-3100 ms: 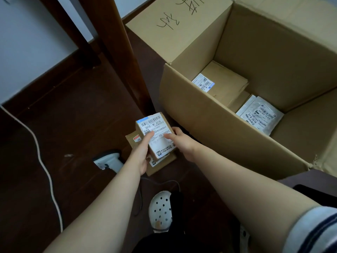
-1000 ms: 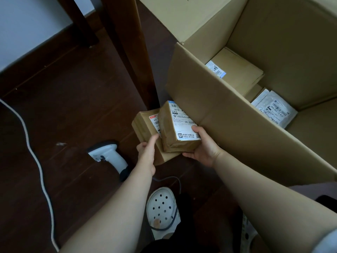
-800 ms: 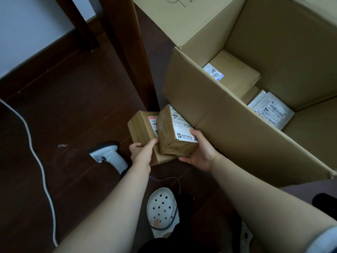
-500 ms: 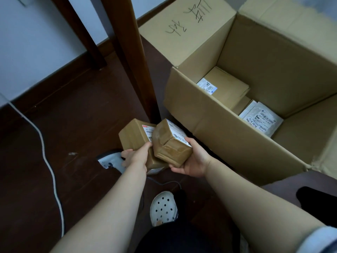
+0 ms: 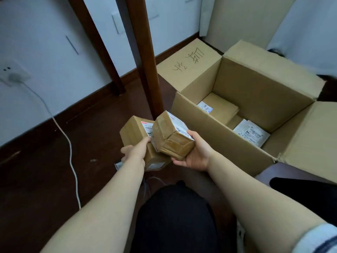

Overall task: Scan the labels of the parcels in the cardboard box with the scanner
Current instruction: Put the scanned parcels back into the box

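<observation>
Brown-taped parcel (image 5: 171, 141) rests gripped in the right hand (image 5: 196, 154), label (image 5: 179, 127) facing far-right, while the left hand (image 5: 135, 152) clasps a plain parcel (image 5: 134, 132) just above the half-hidden scanner (image 5: 118, 164).

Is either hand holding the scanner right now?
No, the left hand grips a plain brown parcel and the right hand grips a taped parcel.

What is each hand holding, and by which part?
The left hand grips the plain brown parcel by its near edge; the right hand holds the taped parcel by its near end.
</observation>
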